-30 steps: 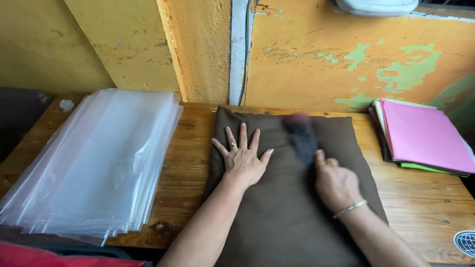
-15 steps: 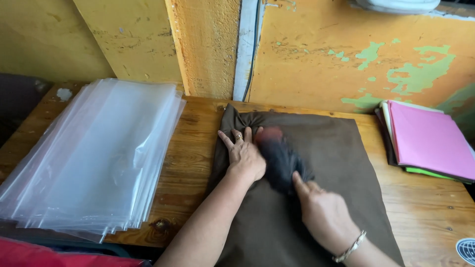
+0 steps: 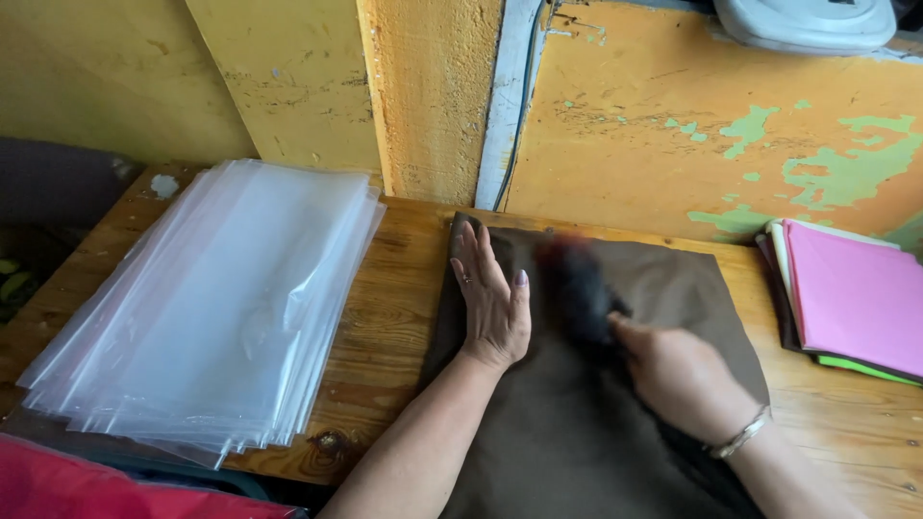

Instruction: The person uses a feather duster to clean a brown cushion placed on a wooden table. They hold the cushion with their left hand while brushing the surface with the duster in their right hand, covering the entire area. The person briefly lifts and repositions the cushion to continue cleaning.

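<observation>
Head view, left hand: the left hand [image 3: 492, 306] lies flat, palm down, fingers together and stretched out, pressing on the left part of the brown cloth [image 3: 577, 423]; a ring shows on one finger
Head view, right hand: the right hand [image 3: 673, 370] is clamped on a dark brush [image 3: 580, 288], which is blurred, so its exact shape is hard to tell; a thin bangle [image 3: 738, 437] sits on the wrist
Head view, brown cloth: it is spread flat on the wooden desk [image 3: 385, 327], its far edge near the wall, its near part running out of the bottom of the picture under both forearms
Head view, brush: it rests on the cloth just beside the left hand's thumb side, between the two hands
Head view, left of the cloth: a stack of clear plastic bags [image 3: 221, 298] lies on the desk, well apart from the hands
Head view, right of the cloth: a pile of coloured sheets [image 3: 851, 298], pink on top with green below, lies at the desk's right edge
Head view, behind: a yellow wall [image 3: 673, 125] with peeling paint, green patches showing
</observation>
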